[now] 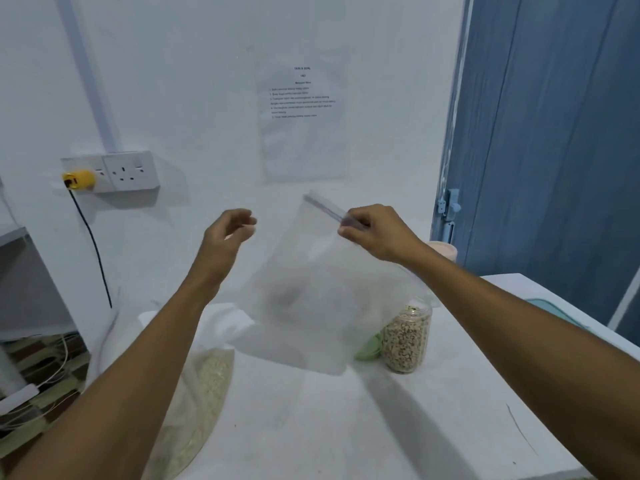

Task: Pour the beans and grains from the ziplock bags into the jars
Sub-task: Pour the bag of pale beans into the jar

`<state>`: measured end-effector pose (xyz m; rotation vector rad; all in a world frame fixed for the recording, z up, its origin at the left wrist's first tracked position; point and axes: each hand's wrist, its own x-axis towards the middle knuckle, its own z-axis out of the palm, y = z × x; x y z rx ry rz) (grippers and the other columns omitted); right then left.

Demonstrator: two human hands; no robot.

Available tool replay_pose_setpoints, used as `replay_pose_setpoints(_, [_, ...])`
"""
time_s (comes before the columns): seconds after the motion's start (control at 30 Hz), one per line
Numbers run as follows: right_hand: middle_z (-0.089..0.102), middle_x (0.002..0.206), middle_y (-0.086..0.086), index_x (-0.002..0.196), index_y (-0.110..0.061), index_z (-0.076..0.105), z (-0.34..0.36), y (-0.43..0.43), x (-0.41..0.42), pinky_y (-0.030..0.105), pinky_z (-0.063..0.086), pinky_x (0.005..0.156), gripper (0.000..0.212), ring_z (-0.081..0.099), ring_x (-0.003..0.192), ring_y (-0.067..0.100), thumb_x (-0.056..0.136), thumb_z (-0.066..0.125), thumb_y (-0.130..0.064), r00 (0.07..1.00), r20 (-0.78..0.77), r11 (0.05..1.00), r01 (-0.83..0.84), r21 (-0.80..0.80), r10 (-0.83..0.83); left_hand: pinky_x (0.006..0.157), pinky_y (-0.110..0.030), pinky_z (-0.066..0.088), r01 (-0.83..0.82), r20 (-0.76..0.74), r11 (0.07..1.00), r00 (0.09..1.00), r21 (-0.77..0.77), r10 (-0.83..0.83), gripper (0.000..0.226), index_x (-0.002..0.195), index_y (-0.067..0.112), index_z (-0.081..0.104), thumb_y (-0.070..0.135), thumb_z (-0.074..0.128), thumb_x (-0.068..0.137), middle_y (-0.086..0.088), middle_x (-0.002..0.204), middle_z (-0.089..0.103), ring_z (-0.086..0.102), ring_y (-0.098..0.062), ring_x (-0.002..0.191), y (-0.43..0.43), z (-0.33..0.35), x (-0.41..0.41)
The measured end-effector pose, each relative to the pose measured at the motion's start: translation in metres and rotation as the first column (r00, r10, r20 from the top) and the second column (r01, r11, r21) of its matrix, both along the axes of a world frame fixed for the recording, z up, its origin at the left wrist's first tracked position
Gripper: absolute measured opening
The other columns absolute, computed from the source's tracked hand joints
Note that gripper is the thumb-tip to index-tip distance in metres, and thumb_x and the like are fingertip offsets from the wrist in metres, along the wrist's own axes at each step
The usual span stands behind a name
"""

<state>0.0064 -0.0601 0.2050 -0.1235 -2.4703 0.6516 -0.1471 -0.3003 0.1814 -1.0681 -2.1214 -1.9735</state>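
Observation:
My right hand (375,233) pinches the zip edge of a clear, empty-looking ziplock bag (311,289) and holds it up over the white table (433,410). My left hand (227,233) hovers to the left of the bag, fingers curled and apart, holding nothing. Behind the bag's lower right corner stands an open clear jar (408,334) filled with speckled beans. A second ziplock bag (197,393) with pale grains lies on the table under my left forearm.
A green lid (369,349) lies beside the jar. A pink-topped container (445,251) stands behind my right wrist. A teal tray (550,311) rests at the right. The wall socket (128,171) with a yellow plug and cable is at the left; a blue door (554,150) is at the right.

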Motion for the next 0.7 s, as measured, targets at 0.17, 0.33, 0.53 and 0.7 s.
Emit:
replay_pose_setpoints(0.17, [0.058, 0.068, -0.010, 0.086, -0.021, 0.072, -0.006, -0.029, -0.009, 0.023, 0.034, 0.056, 0.015, 0.049, 0.062, 0.004, 0.091, 0.069, -0.035, 0.977, 0.201, 0.975, -0.108, 0.194, 0.068, 0.075, -0.017, 0.048, 0.126, -0.222, 0.952, 0.956, -0.279, -0.191, 0.005, 0.097, 0.014, 0.071, 0.016, 0.068, 0.092, -0.003, 0.087, 0.071, 0.063, -0.007, 0.079, 0.015, 0.009, 0.020])
replay_pose_setpoints(0.33, [0.053, 0.067, -0.005, 0.069, -0.022, 0.054, -0.046, -0.021, -0.002, 0.035, 0.043, 0.064, 0.029, 0.048, 0.063, 0.013, 0.091, 0.068, -0.037, 0.928, 0.369, 0.963, -0.134, 0.232, 0.040, 0.065, -0.026, 0.047, 0.121, -0.113, 0.948, 0.981, -0.294, -0.160, 0.010, 0.085, 0.009, 0.069, 0.009, 0.065, 0.094, -0.011, 0.075, 0.068, 0.061, -0.012, 0.069, -0.002, -0.041, 0.016])
replay_pose_setpoints(0.53, [0.055, 0.066, -0.005, 0.068, -0.027, 0.054, -0.063, -0.007, 0.013, 0.036, 0.042, 0.063, 0.029, 0.048, 0.062, 0.008, 0.093, 0.066, -0.033, 0.929, 0.369, 0.975, -0.109, 0.194, 0.030, 0.063, -0.021, 0.049, 0.052, -0.073, 0.951, 0.994, -0.306, -0.077, 0.011, 0.086, 0.009, 0.070, 0.006, 0.063, 0.094, -0.009, 0.076, 0.070, 0.064, -0.014, 0.070, -0.012, -0.072, 0.010])
replay_pose_setpoints(0.7, [0.067, 0.076, -0.006, 0.080, -0.022, 0.067, -0.067, -0.005, 0.012, 0.043, 0.052, 0.071, 0.016, 0.060, 0.073, 0.014, 0.093, 0.065, -0.031, 0.941, 0.334, 0.981, -0.107, 0.160, 0.048, 0.071, -0.018, 0.047, 0.100, -0.157, 0.927, 0.974, -0.362, -0.166, 0.007, 0.095, 0.020, 0.071, 0.018, 0.073, 0.089, 0.008, 0.088, 0.071, 0.064, -0.007, 0.080, -0.011, -0.069, 0.016])
